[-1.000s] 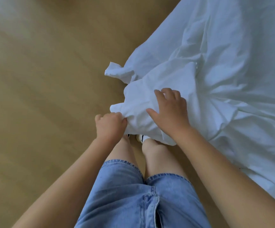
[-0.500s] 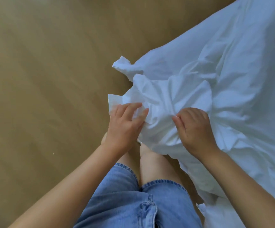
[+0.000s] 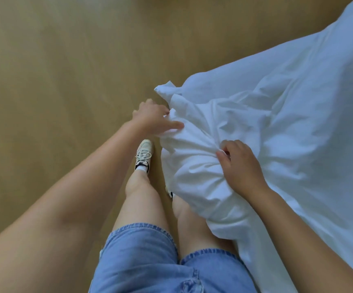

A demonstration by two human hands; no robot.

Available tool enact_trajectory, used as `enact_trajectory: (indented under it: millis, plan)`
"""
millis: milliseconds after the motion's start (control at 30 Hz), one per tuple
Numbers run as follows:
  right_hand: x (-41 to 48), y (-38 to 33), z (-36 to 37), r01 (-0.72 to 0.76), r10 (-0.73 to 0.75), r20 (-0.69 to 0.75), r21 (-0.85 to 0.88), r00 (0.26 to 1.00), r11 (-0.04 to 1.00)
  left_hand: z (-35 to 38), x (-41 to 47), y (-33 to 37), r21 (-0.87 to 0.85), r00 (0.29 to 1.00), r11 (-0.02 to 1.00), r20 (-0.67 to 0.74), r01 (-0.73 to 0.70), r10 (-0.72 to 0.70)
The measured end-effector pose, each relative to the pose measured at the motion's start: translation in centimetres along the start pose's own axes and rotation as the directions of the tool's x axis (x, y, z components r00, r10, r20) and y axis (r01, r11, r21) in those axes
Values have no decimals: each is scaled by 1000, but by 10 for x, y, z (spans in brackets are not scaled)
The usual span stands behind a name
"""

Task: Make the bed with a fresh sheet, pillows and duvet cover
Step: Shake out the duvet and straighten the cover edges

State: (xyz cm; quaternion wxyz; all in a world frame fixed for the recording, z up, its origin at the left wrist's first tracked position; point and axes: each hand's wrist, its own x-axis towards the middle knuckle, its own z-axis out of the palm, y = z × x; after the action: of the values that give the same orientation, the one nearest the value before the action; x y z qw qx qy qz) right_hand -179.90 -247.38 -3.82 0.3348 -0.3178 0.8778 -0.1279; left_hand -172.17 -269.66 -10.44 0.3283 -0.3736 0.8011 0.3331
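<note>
White sheet (image 3: 298, 123) is spread to the upper right of the sneaker (image 3: 143, 154), over the wooden floor (image 3: 55, 81). Its bunched corner is held up just right of the sneaker. The bunch is gripped by the right hand (image 3: 242, 166) on the side away from the sneaker, fingers curled into the folds. Left hand (image 3: 153, 119) is placed at the bunch's edge just above the sneaker, thumb laid on the cloth. A fold is seemingly pinched, but it's blurred. Denim shorts (image 3: 150, 261) are seen below the sneaker.
</note>
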Motion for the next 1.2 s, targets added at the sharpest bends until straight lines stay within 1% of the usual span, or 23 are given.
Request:
enact_trajectory:
  millis: [33, 67, 100, 167, 200, 233, 267, 333, 367, 400, 467, 533, 567, 600, 667, 700, 767, 833, 900, 967, 1067, 1133, 1200]
  plan:
    - [-3, 0, 0, 10, -9, -24, 53, 1000, 999, -4, 4, 8, -92, 996, 996, 83, -11, 18]
    - [-6, 0, 0, 14, -6, -80, 101, 997, 995, -6, 6, 13, -205, 983, 979, 181, 18, 20]
    - [-10, 2, 0, 7, 14, -163, 128, 987, 992, -7, 5, 18, -258, 960, 964, 279, 57, 18]
    - [-20, 7, 2, -85, 122, -321, 127, 939, 988, -4, 0, 24, -155, 919, 988, 392, 24, 39]
    - [-25, 8, 3, -171, 209, -338, 138, 918, 975, -2, -3, 25, -148, 915, 989, 401, 10, 51]
    - [-30, 7, 5, -267, 306, -308, 164, 901, 950, -2, -6, 26, -226, 912, 974, 399, 2, 91]
    - [-34, 6, 7, -359, 402, -254, 201, 880, 912, -3, -8, 27, -383, 907, 924, 396, 19, 145]
    - [-39, -1, 8, -476, 537, -131, 325, 833, 817, -14, -21, 31, -680, 914, 717, 373, 150, 162]
    - [-40, -7, 7, -502, 579, -78, 413, 812, 760, -24, -29, 33, -750, 931, 640, 335, 169, 146]
    - [-39, -18, 6, -509, 602, -25, 507, 798, 696, -38, -35, 30, -790, 950, 597, 278, 143, 141]
    - [-34, -58, 7, -459, 579, 53, 669, 814, 584, -78, -49, 10, -853, 980, 518, 151, 64, 128]
    - [-21, -111, 24, -363, 499, 40, 736, 866, 572, -131, -59, -31, -895, 997, 446, 30, -3, 68]
    - [-12, -140, 37, -308, 443, 27, 757, 896, 576, -156, -63, -53, -889, 998, 455, -28, -49, 52]
    - [-4, -166, 50, -272, 390, 30, 766, 920, 583, -174, -66, -74, -861, 997, 502, -79, -78, 20]
    - [16, -198, 70, -254, 347, 46, 772, 937, 583, -190, -52, -102, -802, 988, 593, -137, -69, -70]
    - [26, -200, 80, -277, 373, 62, 783, 926, 557, -186, -36, -108, -749, 983, 660, -154, -51, -99]
    - [39, -187, 99, -355, 484, 80, 784, 872, 510, -168, -1, -108, -545, 988, 838, -143, -27, -61]
    - [41, -170, 114, -416, 553, 97, 767, 828, 488, -147, 30, -110, -378, 999, 926, -49, 1, -21]
    - [40, -163, 123, -445, 551, 129, 748, 825, 492, -134, 50, -115, -243, 999, 969, 37, 32, -24]
    - [42, -160, 127, -452, 540, 167, 768, 825, 453, -137, 58, -122, -105, 985, 992, 161, 73, -55]
    - [56, -146, 118, -438, 639, 100, 807, 763, 396, -154, 68, -126, -24, 899, 985, 413, 169, -144]
    - [73, -133, 109, -451, 730, 34, 805, 682, 384, -154, 78, -122, 15, 884, 984, 436, 178, -167]
    - [92, -123, 104, -513, 775, 37, 769, 631, 381, -141, 89, -114, 160, 926, 980, 338, 120, -169]
